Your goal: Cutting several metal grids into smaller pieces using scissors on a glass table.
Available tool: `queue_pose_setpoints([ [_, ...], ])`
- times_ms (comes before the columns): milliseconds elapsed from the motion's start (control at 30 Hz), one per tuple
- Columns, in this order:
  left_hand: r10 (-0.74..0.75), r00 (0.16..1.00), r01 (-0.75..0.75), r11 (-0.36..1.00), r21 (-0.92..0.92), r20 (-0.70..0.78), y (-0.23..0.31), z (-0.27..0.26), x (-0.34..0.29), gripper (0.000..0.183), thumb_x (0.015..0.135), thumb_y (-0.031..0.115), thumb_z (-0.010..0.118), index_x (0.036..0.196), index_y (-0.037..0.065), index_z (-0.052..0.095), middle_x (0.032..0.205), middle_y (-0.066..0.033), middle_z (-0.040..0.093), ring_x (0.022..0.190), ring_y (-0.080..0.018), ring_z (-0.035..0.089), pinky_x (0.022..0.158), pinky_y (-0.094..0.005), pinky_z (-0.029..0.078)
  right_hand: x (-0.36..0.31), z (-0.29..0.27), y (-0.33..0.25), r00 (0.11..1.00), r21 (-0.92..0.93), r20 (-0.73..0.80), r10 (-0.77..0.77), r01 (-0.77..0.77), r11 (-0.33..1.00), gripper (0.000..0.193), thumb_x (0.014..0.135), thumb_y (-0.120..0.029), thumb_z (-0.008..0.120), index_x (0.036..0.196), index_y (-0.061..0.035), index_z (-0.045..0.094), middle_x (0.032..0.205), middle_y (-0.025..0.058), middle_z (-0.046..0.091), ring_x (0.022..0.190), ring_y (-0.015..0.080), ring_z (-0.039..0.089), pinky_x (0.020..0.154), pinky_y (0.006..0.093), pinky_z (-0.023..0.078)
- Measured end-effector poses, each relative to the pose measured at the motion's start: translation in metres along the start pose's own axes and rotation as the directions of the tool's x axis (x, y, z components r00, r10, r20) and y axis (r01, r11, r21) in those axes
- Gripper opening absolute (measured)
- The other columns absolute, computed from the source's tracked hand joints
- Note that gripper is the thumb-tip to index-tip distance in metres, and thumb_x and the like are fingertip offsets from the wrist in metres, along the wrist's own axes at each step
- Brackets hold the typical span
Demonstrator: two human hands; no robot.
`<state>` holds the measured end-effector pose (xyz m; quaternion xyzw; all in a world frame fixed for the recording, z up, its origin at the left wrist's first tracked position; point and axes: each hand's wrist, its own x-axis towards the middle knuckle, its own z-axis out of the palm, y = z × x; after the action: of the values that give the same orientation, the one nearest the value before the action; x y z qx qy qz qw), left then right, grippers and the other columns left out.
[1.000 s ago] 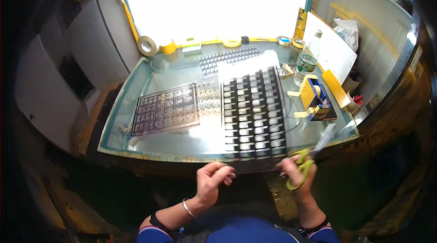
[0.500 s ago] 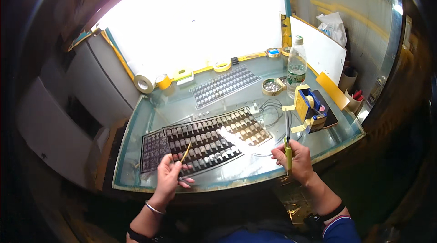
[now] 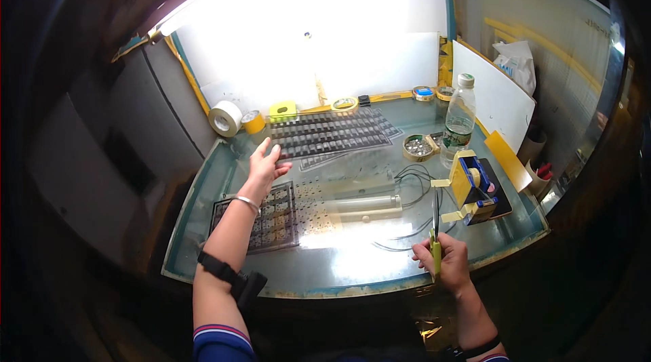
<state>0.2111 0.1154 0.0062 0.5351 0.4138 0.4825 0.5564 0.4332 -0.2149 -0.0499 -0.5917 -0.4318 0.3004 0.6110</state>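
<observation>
My left hand [image 3: 263, 167] reaches to the back left, its fingers apart at the near left corner of a dark sheet [image 3: 329, 133] with rows of light rectangular cells. That sheet lies over another patterned sheet [image 3: 388, 125], whose edges show beyond it. Whether a fingertip still touches the corner is hard to see. Closed around scissors [image 3: 435, 253] with yellow-green handles, my right hand [image 3: 447, 260] is at the front right, the dark blades pointing away from me. A blue tape dispenser [image 3: 475, 182] with pale yellow tape strips stands just beyond the blades.
Another dark gridded sheet [image 3: 274, 219] lies at the front left of the glass table [image 3: 352, 284]. A water bottle [image 3: 459, 125] stands at the right, beside a round tin [image 3: 418, 148] of small pieces. Tape rolls [image 3: 226, 118] line the back. Black cables [image 3: 413, 175] curl near the dispenser.
My left hand has moved forward from the front left, and the dark sheet has gone from the front middle to the back, over the other sheet. My right hand keeps the scissors.
</observation>
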Motion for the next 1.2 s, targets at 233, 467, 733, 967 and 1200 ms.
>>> queue_pose_setpoints([
  [233, 0.305, 0.896, -0.430, 0.418, 0.800, 0.323, -0.027, -0.010, -0.047, 0.065, 0.080, 0.041, 0.055, 0.123, -0.005, 0.037, 0.107, -0.0199, 0.053, 0.096, -0.0287, 0.052, 0.083, -0.0388, 0.040, -0.001, 0.000, -0.002, 0.999, -0.010, -0.031, -0.031, 0.031, 0.999, 0.017, 0.077, -0.015, 0.066, 0.073, 0.0000, 0.058, 0.061, 0.0044, 0.060, 0.055, 0.0070, 0.056, 0.051, 0.0204, 0.044],
  [467, -0.016, 0.586, -0.806, 0.085, 0.585, 0.810, -0.019, -0.005, -0.221, 0.086, 0.078, 0.060, 0.045, 0.131, -0.006, 0.024, 0.135, -0.0238, 0.025, 0.128, -0.0344, 0.022, 0.104, -0.0466, 0.011, 0.001, 0.002, -0.001, 0.999, 0.020, -0.046, 0.027, -0.026, 0.999, 0.016, 0.077, -0.015, 0.065, 0.074, -0.0005, 0.058, 0.061, 0.0029, 0.059, 0.052, 0.0053, 0.052, 0.048, 0.0190, 0.042],
  [733, 0.218, 0.618, -0.782, 0.067, 0.620, 0.755, -0.030, 0.010, -0.277, 0.050, 0.079, 0.027, 0.059, 0.117, -0.003, 0.046, 0.126, -0.0204, 0.040, 0.119, -0.0325, 0.037, 0.099, -0.0433, 0.027, -0.009, 0.006, -0.001, 0.980, -0.016, -0.157, -0.120, 0.119, 0.993, 0.015, 0.078, -0.014, 0.064, 0.076, -0.0006, 0.058, 0.064, 0.0044, 0.060, 0.054, 0.0060, 0.054, 0.049, 0.0194, 0.043],
  [967, 0.492, 0.513, -0.855, 0.364, 0.369, 0.704, -0.043, 0.052, -0.303, 0.043, 0.070, 0.015, 0.068, 0.107, 0.000, 0.054, 0.114, -0.0193, 0.049, 0.109, -0.0327, 0.046, 0.092, -0.0416, 0.036, -0.100, 0.014, 0.006, 0.998, 0.156, 0.071, 0.001, -0.012, 0.988, 0.018, 0.082, -0.016, 0.059, 0.088, 0.0003, 0.056, 0.074, 0.0071, 0.061, 0.063, 0.0091, 0.056, 0.055, 0.0205, 0.046],
  [1200, -0.536, 0.530, 0.701, 0.713, 0.016, 0.657, -0.072, 0.041, -0.305, 0.036, 0.083, 0.034, 0.057, 0.085, -0.002, 0.061, 0.066, -0.0055, 0.059, 0.056, -0.0098, 0.056, 0.049, -0.0193, 0.043, -0.146, 0.001, 0.031, 0.948, 0.200, 0.226, 0.224, -0.270, 0.942, 0.030, 0.083, -0.025, 0.058, 0.099, -0.0003, 0.052, 0.079, 0.0065, 0.059, 0.068, 0.0087, 0.054, 0.061, 0.0204, 0.043],
])
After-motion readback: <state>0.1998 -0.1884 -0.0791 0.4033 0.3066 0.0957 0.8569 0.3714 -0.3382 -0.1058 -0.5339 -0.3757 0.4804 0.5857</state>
